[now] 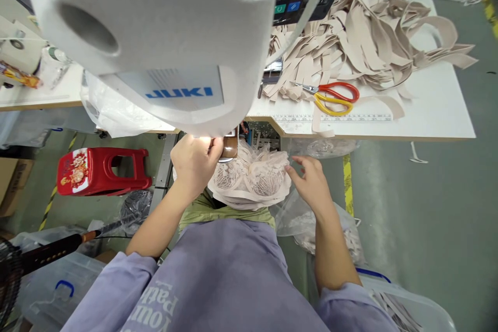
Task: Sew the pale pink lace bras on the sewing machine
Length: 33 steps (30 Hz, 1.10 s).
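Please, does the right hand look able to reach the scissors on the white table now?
Probably yes: the right hand is open at the edge of the lace garment, and the scissors lie near the front edge of the white table, handles uncovered.

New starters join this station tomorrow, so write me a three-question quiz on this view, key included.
1. True or false: the scissors on the white worktable have one red handle and one yellow handle.
2. Which of these is nearest the fingertips of the person's right hand?
A) the red plastic stool
B) the lace bra
C) the black fan
3. Fill in the blank: the blue lettering on the sewing machine head reads ____.

Key: 1. True. 2. B. 3. JUKI.
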{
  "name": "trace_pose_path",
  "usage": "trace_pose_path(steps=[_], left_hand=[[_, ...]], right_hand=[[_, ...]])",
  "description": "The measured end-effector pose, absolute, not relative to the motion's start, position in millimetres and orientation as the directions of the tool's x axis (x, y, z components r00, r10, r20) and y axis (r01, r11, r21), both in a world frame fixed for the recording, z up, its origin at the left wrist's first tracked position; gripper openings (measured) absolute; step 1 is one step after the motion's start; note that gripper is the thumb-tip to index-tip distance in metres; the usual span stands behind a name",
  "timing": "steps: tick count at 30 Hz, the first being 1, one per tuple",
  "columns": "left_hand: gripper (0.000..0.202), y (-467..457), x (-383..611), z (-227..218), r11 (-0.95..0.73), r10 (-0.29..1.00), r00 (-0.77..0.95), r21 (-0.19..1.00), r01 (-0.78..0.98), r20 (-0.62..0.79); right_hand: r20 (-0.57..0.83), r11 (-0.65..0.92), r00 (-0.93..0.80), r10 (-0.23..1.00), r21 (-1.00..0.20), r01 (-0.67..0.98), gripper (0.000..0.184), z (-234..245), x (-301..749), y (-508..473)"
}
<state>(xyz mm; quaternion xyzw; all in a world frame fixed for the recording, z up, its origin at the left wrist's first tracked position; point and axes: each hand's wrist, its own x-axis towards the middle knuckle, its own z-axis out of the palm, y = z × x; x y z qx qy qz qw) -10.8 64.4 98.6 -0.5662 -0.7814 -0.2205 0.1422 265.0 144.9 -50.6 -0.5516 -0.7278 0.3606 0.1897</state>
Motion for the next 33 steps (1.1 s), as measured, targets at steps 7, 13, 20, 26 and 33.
trace_pose_path(steps=[7, 13, 20, 26, 33], left_hand=[[0.052, 63.4, -15.0, 108.8, 0.237, 0.876, -0.255, 0.096, 0.967, 0.408], [0.055, 64.3, -20.0, 110.0, 0.19, 0.89, -0.216, 0.103, 0.976, 0.401], [0.031, 62.2, -23.2, 127.8, 0.065, 0.974, -0.065, 0.008, 0.998, 0.219], [0.017, 42.7, -22.8, 131.0, -0.082, 0.924, 0.063, 0.034, 0.996, 0.376], [0.021, 7.6, -24.6, 115.8, -0.35, 0.845, 0.177, 0.273, 0.896, 0.504]], right_hand=[[0.42, 0.594, -0.515, 0.747, -0.769, 0.237, 0.021, 58.6, 170.1, 137.6], [0.468, 0.698, -0.613, 0.636, -0.687, 0.199, 0.025, 76.4, 121.7, 150.6], [0.393, 0.627, -0.607, 0.691, -0.743, 0.233, 0.01, 86.7, 120.1, 156.3], [0.383, 0.626, -0.547, 0.744, -0.686, 0.371, 0.023, 99.7, 118.8, 152.8], [0.364, 0.49, -0.372, 0.854, -0.802, 0.341, 0.02, 54.5, 173.2, 160.7]])
